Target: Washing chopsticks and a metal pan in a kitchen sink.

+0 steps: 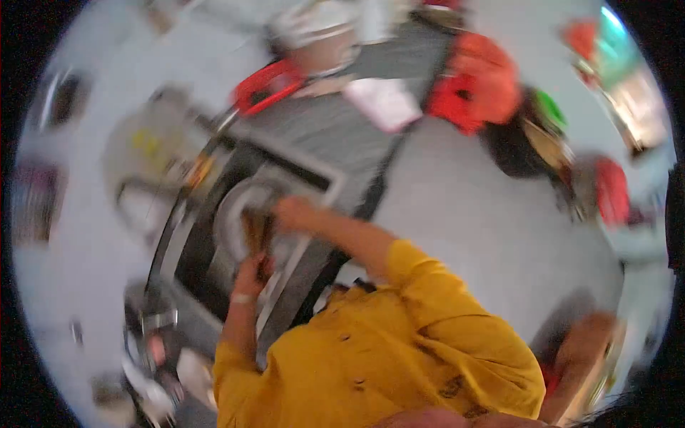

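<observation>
The picture is strongly blurred. In a recessed basin, which looks like a sink (334,188), lies a round pale metal vessel (227,224). My left hand (256,275) is at the vessel's lower edge, closed round one end of a brownish item (257,227) whose kind I cannot tell. On the right side of the vessel is my right hand (294,214), close to that item's upper end; blur hides its fingers and whether it holds anything.
Beyond the basin, a red plastic basket or tray (270,88) and a white cloth or paper (384,101) lie on the dark counter (321,128). A large pot (324,43) stands behind. Right of the counter are a red bag-like thing (476,85) and a dark bin-like container (514,150).
</observation>
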{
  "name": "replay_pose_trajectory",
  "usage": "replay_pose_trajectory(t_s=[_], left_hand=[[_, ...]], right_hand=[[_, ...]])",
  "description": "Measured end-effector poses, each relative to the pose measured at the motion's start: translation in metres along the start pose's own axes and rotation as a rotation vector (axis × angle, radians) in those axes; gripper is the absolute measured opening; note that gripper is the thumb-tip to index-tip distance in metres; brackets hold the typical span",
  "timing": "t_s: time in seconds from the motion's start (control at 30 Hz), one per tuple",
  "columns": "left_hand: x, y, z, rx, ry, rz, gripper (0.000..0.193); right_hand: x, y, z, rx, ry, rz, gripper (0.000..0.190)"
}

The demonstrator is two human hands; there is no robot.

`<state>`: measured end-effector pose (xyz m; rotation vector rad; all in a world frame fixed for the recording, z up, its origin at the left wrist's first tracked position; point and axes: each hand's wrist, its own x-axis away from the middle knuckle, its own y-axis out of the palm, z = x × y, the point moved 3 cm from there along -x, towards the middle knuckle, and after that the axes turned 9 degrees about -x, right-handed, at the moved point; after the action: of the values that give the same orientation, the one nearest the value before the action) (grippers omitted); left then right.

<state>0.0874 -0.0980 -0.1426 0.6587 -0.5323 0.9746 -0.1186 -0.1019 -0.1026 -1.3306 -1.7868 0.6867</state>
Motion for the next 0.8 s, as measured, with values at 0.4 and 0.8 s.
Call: replay_pose_trajectory(t_s=[0.4, 0.8], left_hand=[[0.043, 0.018, 0.013, 0.182, 0.131, 0.284, 0.017], [0.064, 0.047, 0.008, 0.339, 0.134, 0.545, 0.016]], right_hand=[[-0.06, 0.021, 0.027, -0.156, -0.179, -0.041, 0.029], [-0.154, 0.094, 0.074, -0.053, -0.234, -0.274, 0.035]])
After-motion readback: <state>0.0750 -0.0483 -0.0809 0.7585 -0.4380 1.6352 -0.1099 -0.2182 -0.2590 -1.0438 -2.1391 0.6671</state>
